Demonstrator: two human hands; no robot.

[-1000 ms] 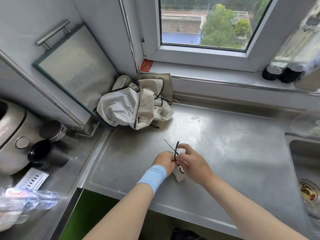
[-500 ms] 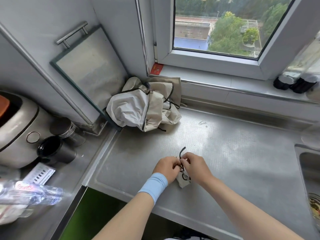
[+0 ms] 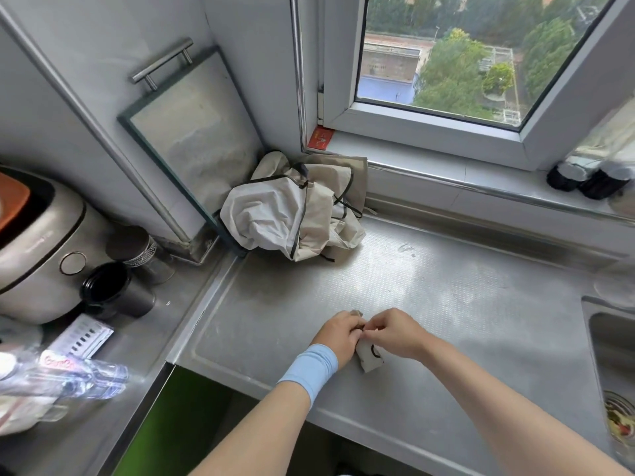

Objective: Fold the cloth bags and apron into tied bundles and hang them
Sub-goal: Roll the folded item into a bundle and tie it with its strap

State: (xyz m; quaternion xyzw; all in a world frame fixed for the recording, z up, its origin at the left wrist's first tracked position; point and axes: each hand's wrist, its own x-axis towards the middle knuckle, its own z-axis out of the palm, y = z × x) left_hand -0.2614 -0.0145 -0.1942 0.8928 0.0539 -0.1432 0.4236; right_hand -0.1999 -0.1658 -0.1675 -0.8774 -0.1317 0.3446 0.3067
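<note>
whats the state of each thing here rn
small bundle: folded, on the counter, held in both hands
left hand: grips the bundle
right hand: pinches the bundle's top
cloth pile: crumpled, not folded yet
glass board: leaning on the wall
black cup: no lid

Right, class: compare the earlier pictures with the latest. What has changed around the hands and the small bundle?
The black cord that stuck up above the hands has been pulled down; only a short loop shows on the small bundle. The left hand and right hand still pinch its top together. The crumpled cloth pile stays in the corner.
</note>
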